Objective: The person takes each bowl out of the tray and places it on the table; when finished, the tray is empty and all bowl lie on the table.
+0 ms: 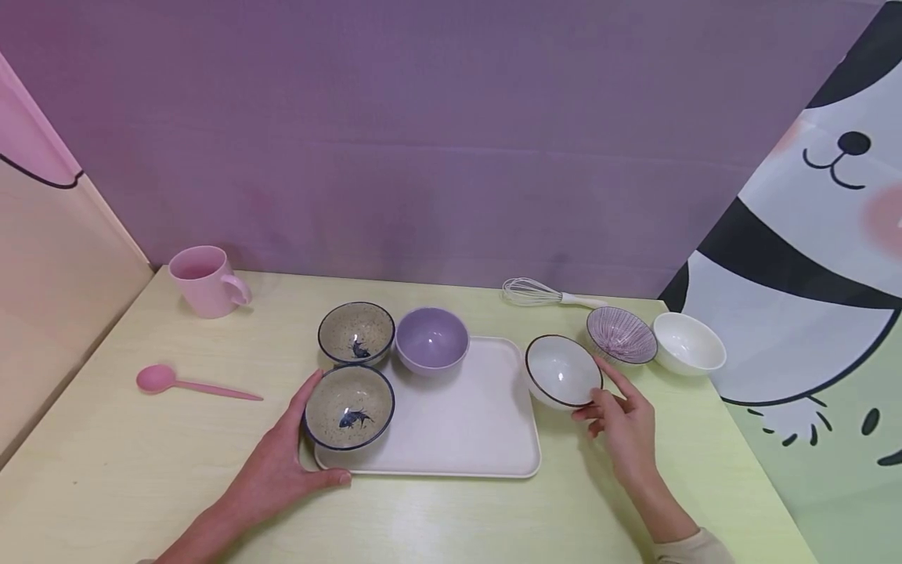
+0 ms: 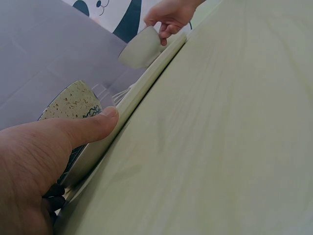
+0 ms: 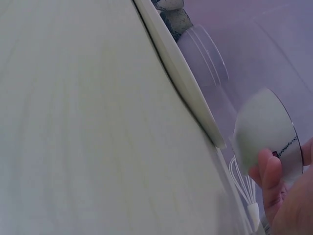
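My right hand (image 1: 623,431) pinches the rim and side of a white bowl with a dark brown rim (image 1: 562,370), held tilted beside the tray's right edge. In the right wrist view, the bowl's pale outside (image 3: 264,129) shows a small dark pattern near the fingers. My left hand (image 1: 275,466) spreads around the left and front of a speckled beige fish bowl (image 1: 348,407), thumb straight along the tray's front edge. That bowl sits on the white tray's (image 1: 472,423) left side. A second speckled bowl (image 1: 355,333) and a purple bowl (image 1: 432,341) stand behind it at the tray's back edge.
A pink mug (image 1: 204,286) and pink spoon (image 1: 158,379) are on the left. At the back right lie a whisk (image 1: 532,292), a purple-striped bowl (image 1: 622,335) and a plain white bowl (image 1: 689,345). A purple backdrop (image 1: 423,157) rises behind the table.
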The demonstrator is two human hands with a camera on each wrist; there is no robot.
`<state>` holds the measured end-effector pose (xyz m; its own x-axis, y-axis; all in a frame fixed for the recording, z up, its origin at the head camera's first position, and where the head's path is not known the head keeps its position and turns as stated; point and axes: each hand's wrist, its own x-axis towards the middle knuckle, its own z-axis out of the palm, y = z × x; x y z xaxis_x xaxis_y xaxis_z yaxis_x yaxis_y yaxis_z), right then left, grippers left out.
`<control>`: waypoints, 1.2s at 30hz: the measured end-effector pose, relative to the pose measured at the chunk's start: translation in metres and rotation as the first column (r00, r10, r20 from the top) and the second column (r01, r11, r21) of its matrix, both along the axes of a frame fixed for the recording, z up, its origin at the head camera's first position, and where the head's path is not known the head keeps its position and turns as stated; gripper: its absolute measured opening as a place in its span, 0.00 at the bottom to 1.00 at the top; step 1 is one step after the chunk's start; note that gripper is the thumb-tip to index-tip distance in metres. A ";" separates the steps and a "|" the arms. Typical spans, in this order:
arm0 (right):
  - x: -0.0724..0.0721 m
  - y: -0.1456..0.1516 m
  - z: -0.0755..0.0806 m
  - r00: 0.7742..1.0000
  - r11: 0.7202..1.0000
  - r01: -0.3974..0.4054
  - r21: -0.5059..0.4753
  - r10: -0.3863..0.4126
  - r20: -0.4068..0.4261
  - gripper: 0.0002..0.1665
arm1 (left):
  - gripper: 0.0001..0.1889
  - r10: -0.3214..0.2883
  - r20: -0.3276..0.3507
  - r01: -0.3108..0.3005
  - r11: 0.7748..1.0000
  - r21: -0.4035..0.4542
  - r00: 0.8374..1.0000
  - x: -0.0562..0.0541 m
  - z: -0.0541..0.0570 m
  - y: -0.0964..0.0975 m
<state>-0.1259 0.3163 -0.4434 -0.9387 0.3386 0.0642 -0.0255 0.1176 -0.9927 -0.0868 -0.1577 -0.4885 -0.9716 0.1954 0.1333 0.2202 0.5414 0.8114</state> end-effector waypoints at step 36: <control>-0.025 -0.010 -0.012 0.998 0.995 0.015 -0.103 -0.021 -0.059 0.34 | 0.77 0.005 -0.002 -0.005 1.000 -0.001 1.000 0.001 0.004 0.001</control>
<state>-0.1507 0.3068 -0.4555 -0.9278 0.3635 0.0844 -0.0844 0.0160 -0.9963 -0.0854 -0.1569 -0.4843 -0.9724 0.1904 0.1346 0.2186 0.5434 0.8105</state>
